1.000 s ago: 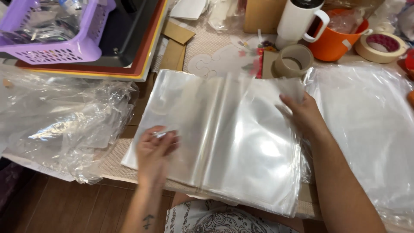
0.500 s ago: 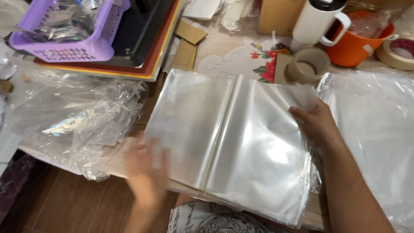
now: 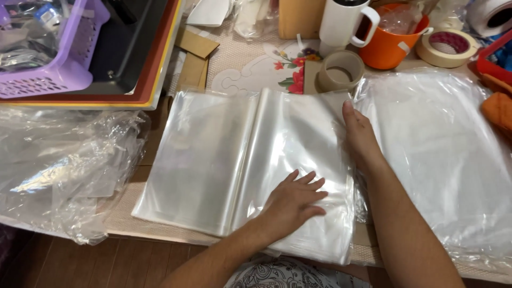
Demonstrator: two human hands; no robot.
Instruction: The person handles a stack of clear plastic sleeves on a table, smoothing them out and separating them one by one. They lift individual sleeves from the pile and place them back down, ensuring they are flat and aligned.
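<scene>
A stack of clear plastic bags [image 3: 213, 154] lies flat on the table in front of me, with a raised fold running down its middle. My left hand [image 3: 292, 202] rests palm down on the lower right part of the stack, fingers spread. My right hand [image 3: 360, 136] lies flat along the stack's right edge, fingers pointing away from me. Neither hand grips anything.
More clear plastic sheets [image 3: 448, 160] lie to the right, crumpled plastic [image 3: 58, 170] to the left. Behind stand a purple basket [image 3: 53, 58] on stacked trays [image 3: 154, 64], tape rolls [image 3: 341, 70], a white mug [image 3: 346, 24] and an orange bowl [image 3: 397, 45].
My left hand moved from the stack's lower left corner across to its lower right part and now lies flat there. My right hand stayed at the right edge. The view shifted closer.
</scene>
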